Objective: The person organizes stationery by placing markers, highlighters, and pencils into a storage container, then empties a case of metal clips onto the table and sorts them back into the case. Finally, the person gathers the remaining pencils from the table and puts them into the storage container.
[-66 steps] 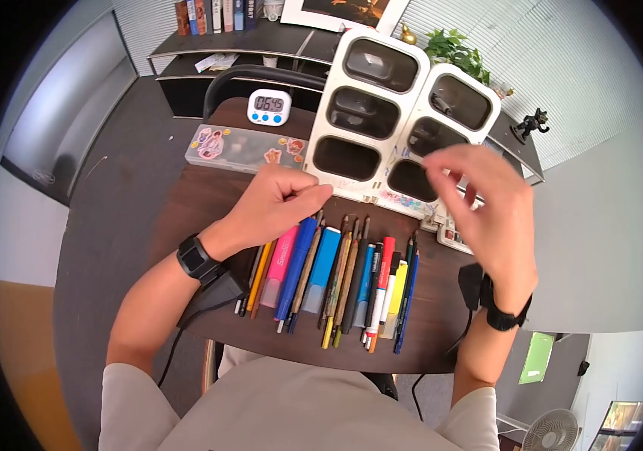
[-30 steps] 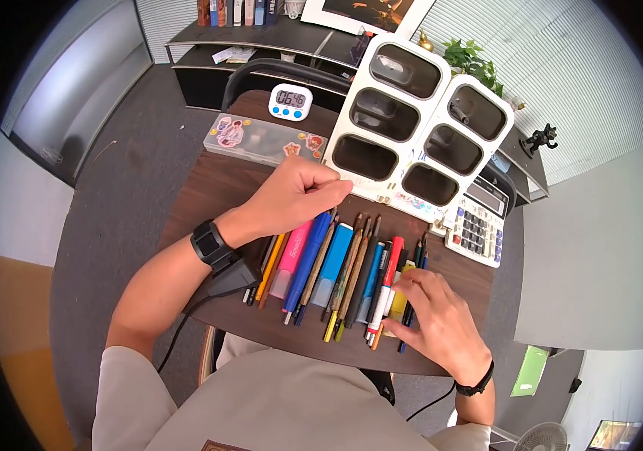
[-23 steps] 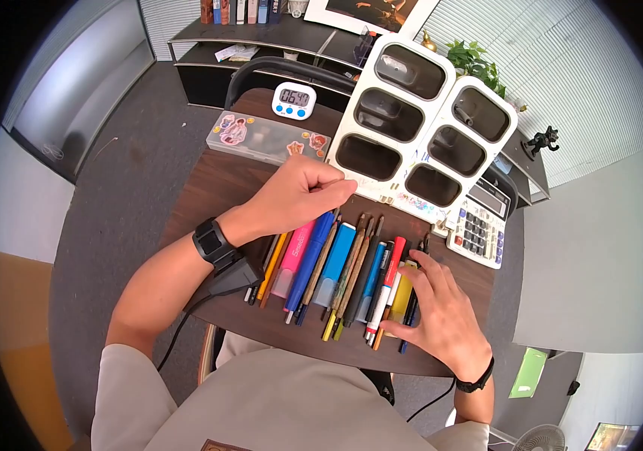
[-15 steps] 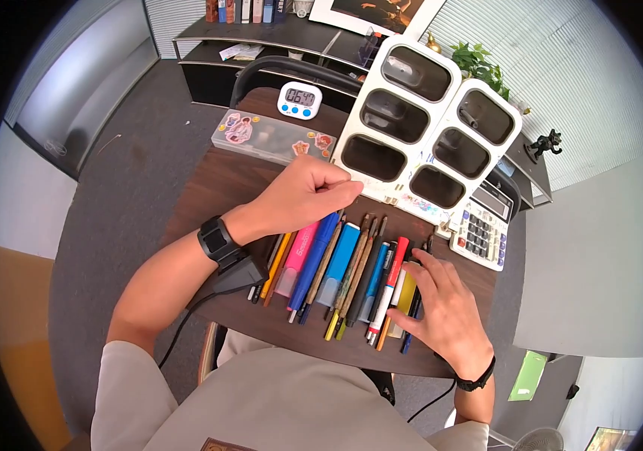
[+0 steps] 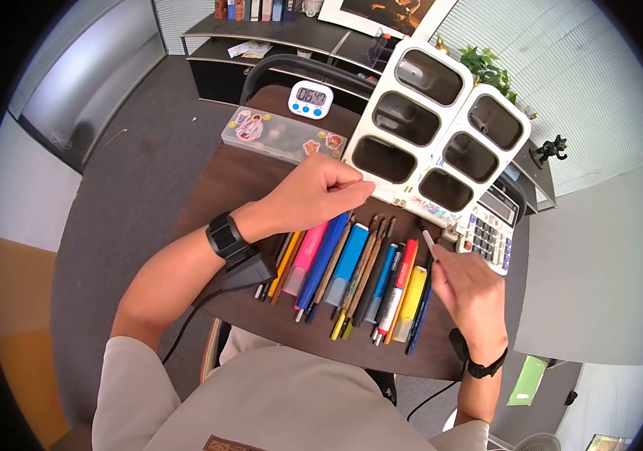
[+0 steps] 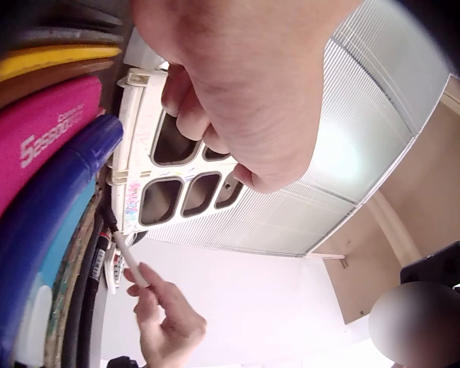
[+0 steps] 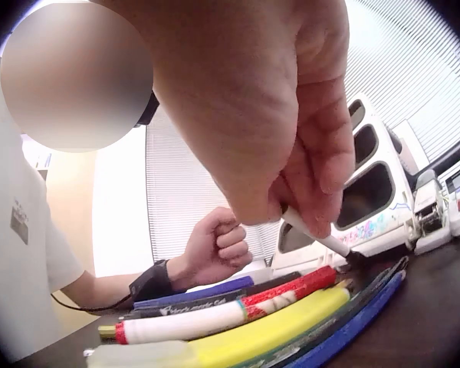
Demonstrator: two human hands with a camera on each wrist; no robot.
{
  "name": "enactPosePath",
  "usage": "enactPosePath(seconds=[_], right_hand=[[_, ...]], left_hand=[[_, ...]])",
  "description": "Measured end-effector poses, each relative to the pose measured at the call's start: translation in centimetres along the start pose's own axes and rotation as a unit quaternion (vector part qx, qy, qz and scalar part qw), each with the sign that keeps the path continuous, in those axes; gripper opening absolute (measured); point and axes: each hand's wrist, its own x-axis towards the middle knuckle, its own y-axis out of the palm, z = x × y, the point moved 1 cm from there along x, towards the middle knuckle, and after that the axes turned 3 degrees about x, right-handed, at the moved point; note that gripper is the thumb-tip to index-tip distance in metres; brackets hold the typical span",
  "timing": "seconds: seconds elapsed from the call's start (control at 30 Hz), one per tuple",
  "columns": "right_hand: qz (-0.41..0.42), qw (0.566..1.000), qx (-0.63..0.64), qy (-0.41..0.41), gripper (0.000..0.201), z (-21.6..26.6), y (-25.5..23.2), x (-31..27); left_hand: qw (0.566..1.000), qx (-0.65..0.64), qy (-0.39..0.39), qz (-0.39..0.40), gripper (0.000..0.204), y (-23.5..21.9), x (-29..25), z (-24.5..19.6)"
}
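A row of pens, pencils and markers lies across the dark wooden table, including a pink highlighter, a red-and-white marker and a yellow highlighter. At the row's right end, my right hand pinches a slim white marker between thumb and fingers. Its black tip end points away toward the organizer; the right wrist view shows this white marker slanting down close over the table. Above the far ends of the pens, my left hand is curled into a fist, with nothing visible in it.
A white organizer with several dark compartments stands at the back right, a calculator beside it. Farther left are a stickered clear pencil box and a white timer. A black device with a cable sits by the left wrist.
The right hand came down to the pens, took the white marker from between the red marker and yellow highlighter, and moved it toward the far right. The left fist stays over the pens.
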Motion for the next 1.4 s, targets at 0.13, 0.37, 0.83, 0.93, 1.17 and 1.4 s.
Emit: enactPosePath(seconds=[0.13,0.37,0.83,0.93,1.17,1.4], right_hand=[[-0.098,0.995,-0.002,0.030,0.027,-1.1,-2.8,0.7],[-0.313,0.944,-0.075,0.076,0.024,-3.1,-6.1,4.9],[-0.242,0.963,-0.024,0.117,0.016,-7.6,-2.0,9.9],[-0.239,0.963,-0.015,0.122,0.017,-8.1,-1.6,10.0],[-0.230,0.964,0.027,0.133,0.021,-8.2,-1.3,9.8],[-0.228,0.966,0.051,0.113,0.021,-8.2,-1.1,10.0]], left_hand=[[1.000,0.007,0.007,0.005,0.052,-0.1,0.0,0.0],[1.000,0.007,0.008,0.006,0.053,0.1,0.0,0.1],[1.000,-0.006,0.002,0.006,0.052,-0.2,-0.1,0.2],[1.000,0.003,0.003,-0.002,0.052,-0.2,0.0,-0.2],[1.000,0.020,0.007,-0.013,0.052,-0.1,-0.1,0.3],[0.999,0.024,0.018,-0.022,0.052,-0.2,-0.1,0.6]])
